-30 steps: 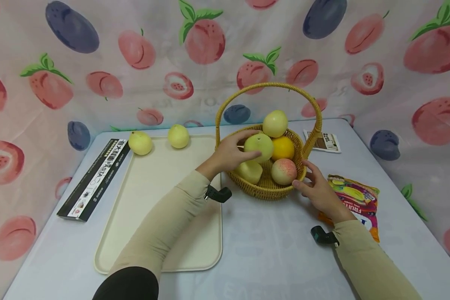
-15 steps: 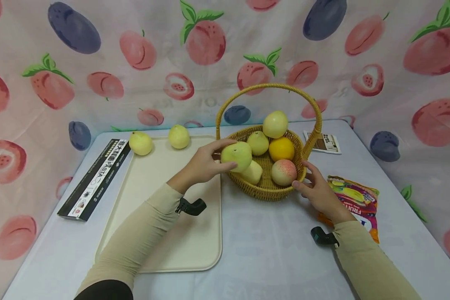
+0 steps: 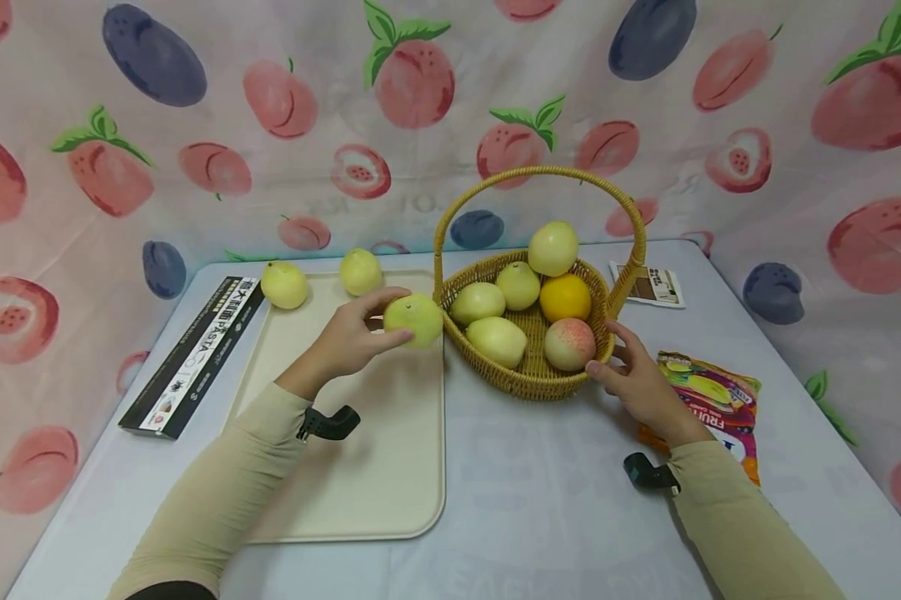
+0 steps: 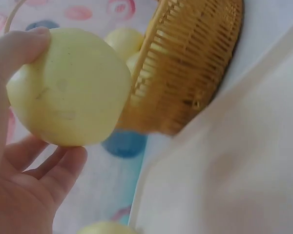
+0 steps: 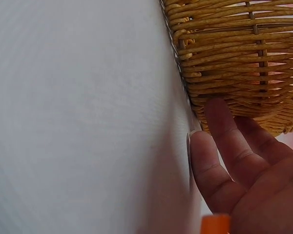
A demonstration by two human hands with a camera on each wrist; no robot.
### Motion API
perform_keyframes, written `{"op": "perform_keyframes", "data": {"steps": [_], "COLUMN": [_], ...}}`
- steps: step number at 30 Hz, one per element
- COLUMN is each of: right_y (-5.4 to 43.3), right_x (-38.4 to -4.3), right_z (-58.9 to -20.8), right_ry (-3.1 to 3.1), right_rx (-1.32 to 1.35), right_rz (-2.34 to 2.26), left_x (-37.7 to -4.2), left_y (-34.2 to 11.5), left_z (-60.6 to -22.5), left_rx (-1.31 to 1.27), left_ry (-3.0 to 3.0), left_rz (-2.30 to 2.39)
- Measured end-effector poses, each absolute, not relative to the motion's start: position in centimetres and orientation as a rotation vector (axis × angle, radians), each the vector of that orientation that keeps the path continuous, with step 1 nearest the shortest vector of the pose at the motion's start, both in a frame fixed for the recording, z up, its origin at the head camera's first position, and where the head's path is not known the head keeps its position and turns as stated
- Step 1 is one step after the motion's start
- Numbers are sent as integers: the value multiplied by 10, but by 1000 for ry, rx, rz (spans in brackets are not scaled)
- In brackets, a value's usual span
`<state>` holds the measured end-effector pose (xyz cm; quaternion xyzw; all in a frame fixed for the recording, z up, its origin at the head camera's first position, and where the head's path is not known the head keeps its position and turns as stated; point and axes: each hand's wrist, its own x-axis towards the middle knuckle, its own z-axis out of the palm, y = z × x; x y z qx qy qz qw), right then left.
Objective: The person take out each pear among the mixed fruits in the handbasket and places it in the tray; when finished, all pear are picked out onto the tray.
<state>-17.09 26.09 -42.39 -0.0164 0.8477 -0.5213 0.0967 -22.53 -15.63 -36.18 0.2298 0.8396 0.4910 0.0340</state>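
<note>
This looks like a makeshift filming corner, though the wider room is hidden, since a fruit-print curtain walls in the back and both sides of a white-covered table and two black wrist cameras are worn.

the left hand grips a pale yellow fruit near a woven basket.

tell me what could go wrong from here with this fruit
The round yellow-green fruit might slip from the left hand, which holds it up off the tray. The right hand touches the basket, so a push could shift or tip it. The pale fruit at the basket's back sits high and might roll out if jolted.
</note>
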Motion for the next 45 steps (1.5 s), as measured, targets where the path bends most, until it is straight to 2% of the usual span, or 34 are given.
{"op": "perform_keyframes", "data": {"steps": [15, 25, 37, 45], "right_y": [259, 259, 259, 262], "right_x": [-171, -171, -171, -171], "right_z": [-424, -425, -427, -428], "right_ry": [2524, 2528, 2524, 2504], "right_rx": [-36, -49, -54, -100], "right_rz": [-1520, -1527, -1544, -1591], "left_x": [-230, -232, -235, -238], "left_y": [-214, -265, -304, -313], "left_z": [-372, -383, -404, -410], "left_rx": [432, 158, -49, -156], "left_ry": [2700, 2842, 2885, 2887], "left_rz": [1530, 1422, 1387, 1360]}}
